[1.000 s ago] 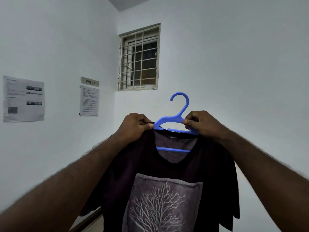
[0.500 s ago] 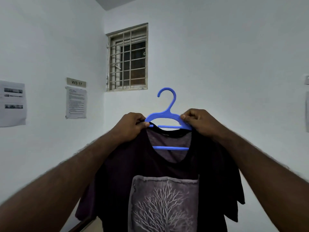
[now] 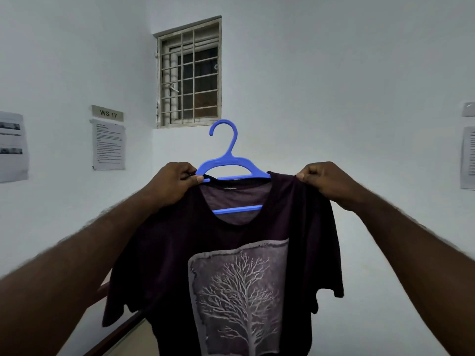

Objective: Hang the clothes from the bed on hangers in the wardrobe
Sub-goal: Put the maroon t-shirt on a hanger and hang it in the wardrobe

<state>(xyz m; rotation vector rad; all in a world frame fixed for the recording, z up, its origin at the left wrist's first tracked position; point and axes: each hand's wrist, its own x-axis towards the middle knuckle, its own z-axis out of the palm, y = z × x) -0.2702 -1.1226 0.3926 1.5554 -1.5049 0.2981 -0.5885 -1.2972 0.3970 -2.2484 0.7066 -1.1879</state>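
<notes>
head view: blue hanger (image 3: 229, 163), long axis left-right, hook up, sits in the neck of the tree-print t-shirt (image 3: 231, 242), in mid-air; left hand (image 3: 174, 183) pinches collar and hanger end, right hand (image 3: 326, 183) pinches shoulder cloth beyond its right tip.

A blue hanger (image 3: 229, 163) carries the dark T-shirt (image 3: 164, 253), held up in the air. The left grip (image 3: 172, 183) pinches hanger end and collar together; the right grip (image 3: 327, 185) pinches the shirt's shoulder.

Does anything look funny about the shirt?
Yes. The dark T-shirt sits lopsided on the blue hanger: the right hand pinches one shoulder out sideways, while the left hand grips the other bunched against the hanger.
</notes>
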